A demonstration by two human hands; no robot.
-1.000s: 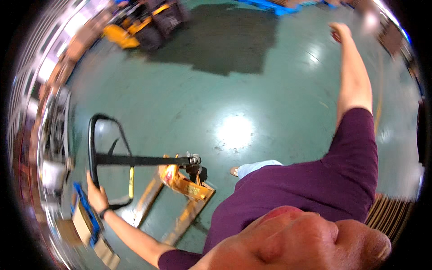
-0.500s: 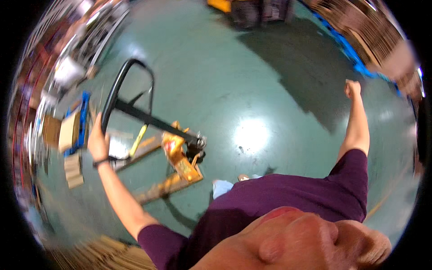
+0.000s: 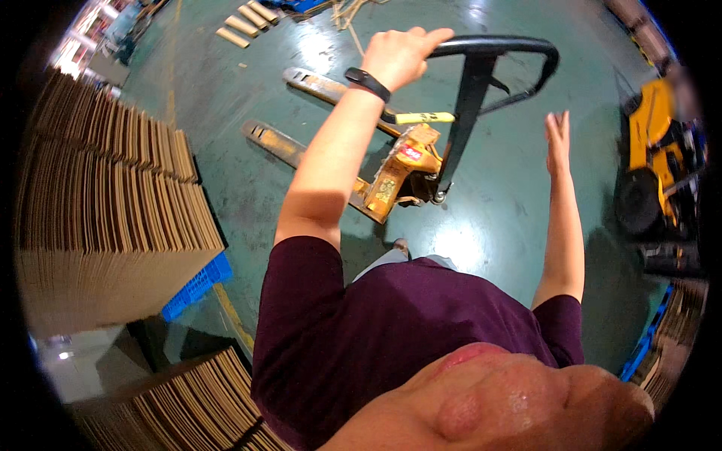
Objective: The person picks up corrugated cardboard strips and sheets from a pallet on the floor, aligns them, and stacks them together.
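My left hand point(image 3: 396, 59), with a black band at its wrist, is closed round the left end of a pallet jack's black loop handle point(image 3: 519, 45). One digit lies stretched along the bar. The handle's shaft slants down to the worn yellow pallet jack body point(image 3: 402, 177), which stands on the floor in front of me. Its two scuffed forks point(image 3: 274, 141) point away to the far left. Off to the right of the handle, my right hand point(image 3: 557, 143) is in the air with its fingers apart, holding nothing.
Tall stacks of flat cardboard point(image 3: 120, 188) stand at the left on a blue pallet point(image 3: 197, 286). More cardboard point(image 3: 188, 398) is at the lower left. A yellow forklift-like vehicle point(image 3: 653, 143) is at the right. Wooden slats point(image 3: 244, 26) lie on the green floor at the far left.
The view has swung round, and the pallet jack now shows nearer the middle. My left hand stays on the handle. My right hand has gone from a fist to spread fingers.
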